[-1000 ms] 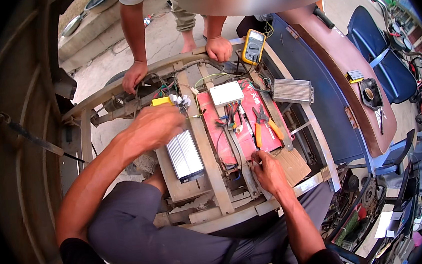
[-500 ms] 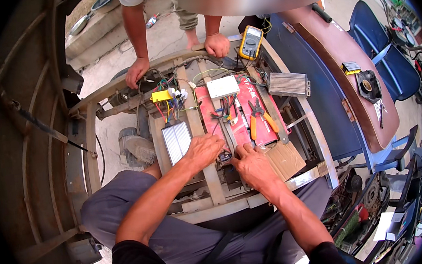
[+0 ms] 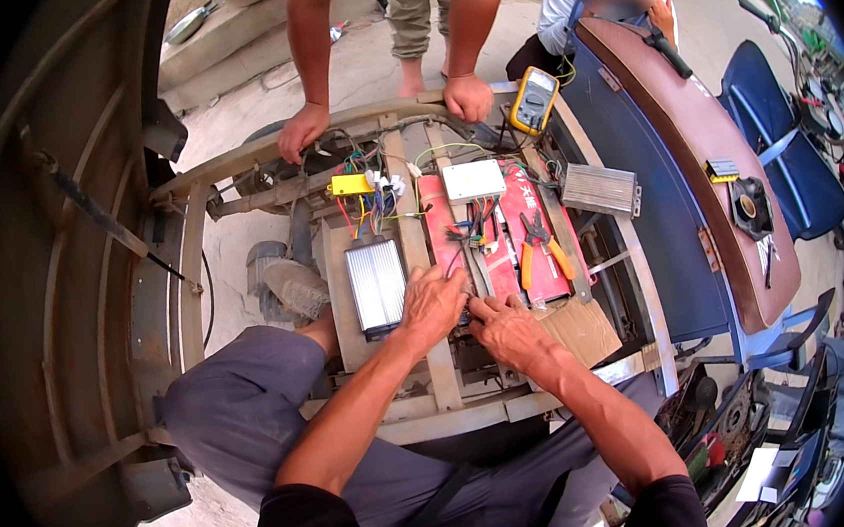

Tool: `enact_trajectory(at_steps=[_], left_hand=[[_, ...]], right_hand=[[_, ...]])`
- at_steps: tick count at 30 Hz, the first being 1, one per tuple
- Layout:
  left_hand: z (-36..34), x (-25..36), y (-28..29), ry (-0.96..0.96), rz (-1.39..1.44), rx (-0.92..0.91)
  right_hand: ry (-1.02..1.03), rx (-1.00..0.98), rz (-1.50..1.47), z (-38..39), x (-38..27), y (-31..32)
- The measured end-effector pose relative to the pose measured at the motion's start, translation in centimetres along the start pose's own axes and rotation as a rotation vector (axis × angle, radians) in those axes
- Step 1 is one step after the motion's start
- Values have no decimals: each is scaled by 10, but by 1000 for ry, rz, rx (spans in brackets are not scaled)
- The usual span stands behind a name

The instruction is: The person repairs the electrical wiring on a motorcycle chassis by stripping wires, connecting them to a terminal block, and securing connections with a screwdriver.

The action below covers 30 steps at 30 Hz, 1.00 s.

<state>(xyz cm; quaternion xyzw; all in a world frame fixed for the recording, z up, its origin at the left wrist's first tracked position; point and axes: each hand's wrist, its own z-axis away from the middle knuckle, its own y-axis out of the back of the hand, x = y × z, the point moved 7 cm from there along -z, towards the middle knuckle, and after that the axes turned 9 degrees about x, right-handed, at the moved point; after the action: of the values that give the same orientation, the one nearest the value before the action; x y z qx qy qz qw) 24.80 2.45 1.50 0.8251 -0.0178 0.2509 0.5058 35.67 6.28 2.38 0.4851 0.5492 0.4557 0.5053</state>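
In the middle of the metal frame, my left hand (image 3: 435, 302) and my right hand (image 3: 510, 331) work close together with bent fingers. Both pinch at a small dark part and thin wires, which the fingers mostly hide. Left of my left hand lies a silver finned controller box (image 3: 377, 282) with coloured wires. Beyond the hands are red-covered batteries (image 3: 439, 224), with a white box (image 3: 473, 181) and its wire bundle on top. Orange-handled pliers (image 3: 541, 251) rest opened on the right-hand battery. A cardboard piece (image 3: 585, 332) sits beside my right hand.
A yellow multimeter (image 3: 534, 101) and a grey finned box (image 3: 600, 190) are at the frame's far right. A yellow module (image 3: 350, 184) sits at left. Another person's hands (image 3: 469, 98) rest on the far rail. A brown seat (image 3: 694, 159) stands at right.
The whole scene has shifted slightly right and down in view. My fingers have closed in around the small dark part, hiding it more. The second person in the background shows more fully.
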Motion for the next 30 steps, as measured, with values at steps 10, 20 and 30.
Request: enact_trajectory(at_steps=[10,20,30], left_hand=[[1,-1,0,-34,-35,-88],[9,2,10,13,96,-176],[31,14,-16,121,-53,-120]], right_hand=[[30,-92,253,-11,-20,-5],[-347,218,-612,12,39,-13],[-577,226,-946,22,56,-19]])
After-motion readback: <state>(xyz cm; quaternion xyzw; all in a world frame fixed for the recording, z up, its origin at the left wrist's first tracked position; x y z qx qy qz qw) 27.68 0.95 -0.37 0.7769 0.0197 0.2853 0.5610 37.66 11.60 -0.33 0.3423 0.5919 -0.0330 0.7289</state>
